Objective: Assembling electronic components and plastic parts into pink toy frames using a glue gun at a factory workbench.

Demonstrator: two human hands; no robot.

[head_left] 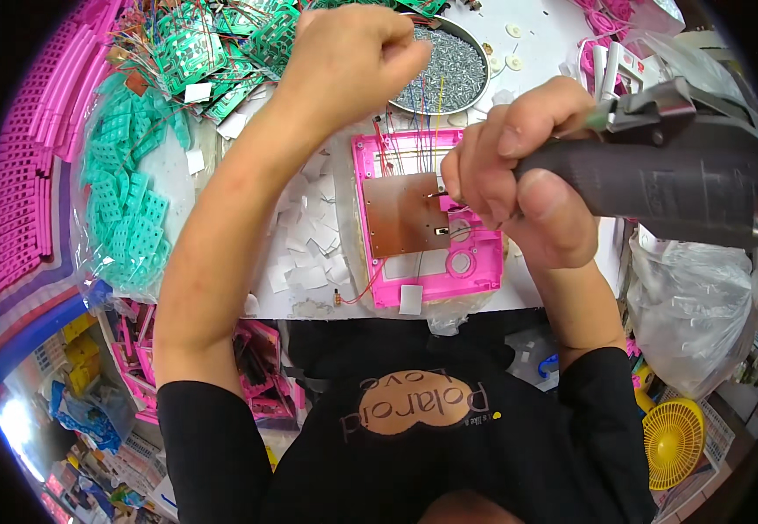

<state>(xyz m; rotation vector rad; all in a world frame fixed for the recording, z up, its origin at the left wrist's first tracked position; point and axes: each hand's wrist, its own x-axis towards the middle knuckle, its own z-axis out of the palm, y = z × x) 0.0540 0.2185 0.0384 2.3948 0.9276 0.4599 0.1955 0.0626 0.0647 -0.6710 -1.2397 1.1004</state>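
In my right hand (531,175) is a dark grey power screwdriver (658,179), gripped around its front end. Its narrow tip points left, over a brown circuit board (403,214); whether it touches cannot be told. The board lies in a pink plastic housing (392,290) with openings, and thin coloured wires run from it. My left hand (353,57) is closed at the near-left side of a round metal tray (487,74) of small silver screws (449,70). What its curled fingers hold, if anything, is hidden.
Green circuit boards with wires (191,48) pile up at the far left. Teal plastic pieces (126,210) fill a bag, with stacked pink lattice parts (34,175) beyond. White paper pieces (309,236) lie left of the housing. A clear bag (693,306) hangs at the right.
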